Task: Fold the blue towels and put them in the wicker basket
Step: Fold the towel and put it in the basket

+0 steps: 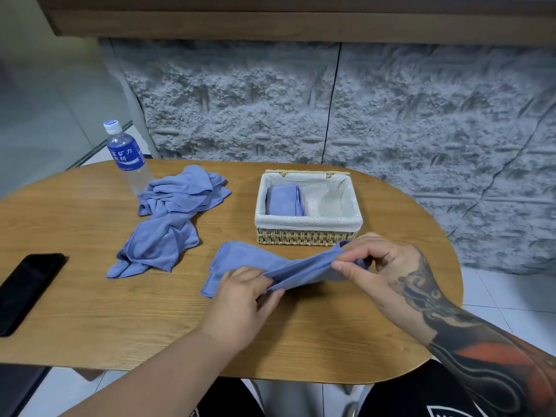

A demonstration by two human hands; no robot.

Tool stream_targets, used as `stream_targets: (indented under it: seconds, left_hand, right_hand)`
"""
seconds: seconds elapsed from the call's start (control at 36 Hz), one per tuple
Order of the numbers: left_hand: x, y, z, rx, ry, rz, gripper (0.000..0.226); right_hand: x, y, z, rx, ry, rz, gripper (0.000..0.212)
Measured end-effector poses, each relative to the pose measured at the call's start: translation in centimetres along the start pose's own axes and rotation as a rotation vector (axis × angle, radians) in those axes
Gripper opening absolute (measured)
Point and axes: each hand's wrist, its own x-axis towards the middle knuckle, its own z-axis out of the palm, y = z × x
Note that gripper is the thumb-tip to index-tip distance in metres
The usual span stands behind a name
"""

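From the head camera, both hands work one blue towel lying on the worktop. The left hand pinches its near edge; the right hand has fingers closed on the far-right corner, lifted slightly. The towel is a partly folded strip, its long axis running between the hands from low left to upper right. It looks light, limp and not slippery, so corners and hems seem the best places to grip. The wicker basket sits just beyond the right hand, holding one folded towel. The unfolded towels lie beyond the left hand.
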Motion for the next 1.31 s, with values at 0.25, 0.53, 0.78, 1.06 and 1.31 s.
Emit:
stream_targets:
  seconds: [0.25, 0.53, 0.78, 1.06, 1.31]
  left_hand:
    - [-1.1, -4.7, -4.2, 0.011, 0.018, -0.016, 0.025]
    - [2.5, -4.9, -9.3, -0.065, 0.218, -0.122, 0.032]
    - [6.9, -2.5, -13.7, -0.398, 0.297, -0.35, 0.01]
    - [9.6, -1.2, -16.7, -0.517, 0.417, -0.374, 0.031]
    - [10.6, -1.6, -17.3, -0.614, 0.376, -0.359, 0.026]
  right_hand:
    - [1.4, -0.3, -1.7, 0.034, 0.097, 0.046, 0.019]
    - [3.1, -0.2, -3.4, 0.154, 0.236, 0.148, 0.008]
    - [4.8, -1.3, -4.8, 0.287, 0.285, 0.17, 0.008]
    - [6.2, -3.0, -5.2, 0.316, 0.319, 0.119, 0.011]
    - [7.0, -2.9, -5.5, 0.283, 0.331, 0.084, 0.017]
